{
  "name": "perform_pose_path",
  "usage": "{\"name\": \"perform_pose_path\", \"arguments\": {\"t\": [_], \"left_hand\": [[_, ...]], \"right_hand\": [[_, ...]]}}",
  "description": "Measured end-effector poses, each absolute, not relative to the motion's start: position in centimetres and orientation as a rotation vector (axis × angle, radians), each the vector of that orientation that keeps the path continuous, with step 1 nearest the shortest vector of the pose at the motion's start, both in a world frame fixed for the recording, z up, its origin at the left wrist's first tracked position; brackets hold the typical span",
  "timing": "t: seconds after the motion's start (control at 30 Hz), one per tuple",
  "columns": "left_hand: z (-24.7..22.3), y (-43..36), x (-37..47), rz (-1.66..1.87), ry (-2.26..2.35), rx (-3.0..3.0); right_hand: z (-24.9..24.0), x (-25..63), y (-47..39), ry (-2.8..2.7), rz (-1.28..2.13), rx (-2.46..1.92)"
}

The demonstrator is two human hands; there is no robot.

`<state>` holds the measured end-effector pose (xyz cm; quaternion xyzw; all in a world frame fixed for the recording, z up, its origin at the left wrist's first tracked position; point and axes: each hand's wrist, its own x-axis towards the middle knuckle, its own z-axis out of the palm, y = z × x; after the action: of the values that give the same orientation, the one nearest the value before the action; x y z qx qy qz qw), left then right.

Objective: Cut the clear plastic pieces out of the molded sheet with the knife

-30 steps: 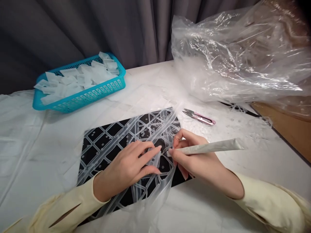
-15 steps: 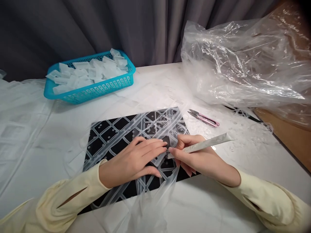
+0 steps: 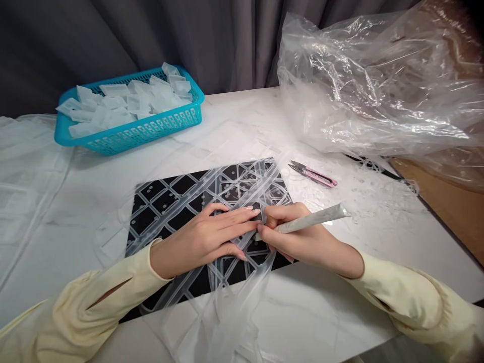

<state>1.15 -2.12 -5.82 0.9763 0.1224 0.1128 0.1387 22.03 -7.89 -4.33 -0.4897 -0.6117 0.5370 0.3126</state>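
Note:
A clear plastic sheet with a raised grid pattern (image 3: 166, 223) lies over a black mat (image 3: 188, 205) on the white table. My left hand (image 3: 212, 234) rests flat on the sheet, fingers stretched toward the right. Just beside its fingertips, my right hand (image 3: 298, 232) grips a slim whitish-grey wrapped handle (image 3: 313, 218) like a pen. The tool's tip points down at the sheet near the left fingertips and is mostly hidden.
A blue basket (image 3: 147, 126) of translucent pieces stands at the back left. Pink-handled snips (image 3: 313, 174) lie beyond my right hand, beside clear scraps. A large clear plastic bag (image 3: 363, 91) fills the back right. More clear sheeting (image 3: 34, 176) lies at the left.
The whole view has shifted slightly, so the basket, mat and hands sit higher and a little further left. Both hands keep nearly the same pose, and the wrapped handle stays in my right hand.

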Motion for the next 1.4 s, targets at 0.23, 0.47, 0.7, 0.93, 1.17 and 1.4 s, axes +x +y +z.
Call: {"name": "perform_pose_path", "arguments": {"t": [0.23,0.47,0.7,0.93,1.17,1.4], "left_hand": [[-5.7,-1.9,1.2,0.336,0.346,2.815],[-5.9,-1.8,0.8,0.434,0.393,2.698],[-5.9,-1.9,0.9,0.343,0.432,2.689],[-2.6,-3.6,-0.5,0.182,0.593,2.876],[-5.0,-3.1,-1.6,0.098,0.602,2.841],[-6.7,-3.3,-1.3,0.183,0.638,2.853]], "right_hand": [[-4.4,22.1,-7.8,-1.648,1.387,-1.265],[-4.3,22.4,-7.7,-1.433,1.504,-1.289],[-4.4,22.7,-7.8,-1.534,1.357,-1.232],[-3.7,22.9,-9.2,-1.847,1.137,-1.098],[-4.2,20.7,-11.7,-2.373,0.740,-0.887],[-5.6,19.8,-12.5,-2.547,0.468,-0.973]]}}
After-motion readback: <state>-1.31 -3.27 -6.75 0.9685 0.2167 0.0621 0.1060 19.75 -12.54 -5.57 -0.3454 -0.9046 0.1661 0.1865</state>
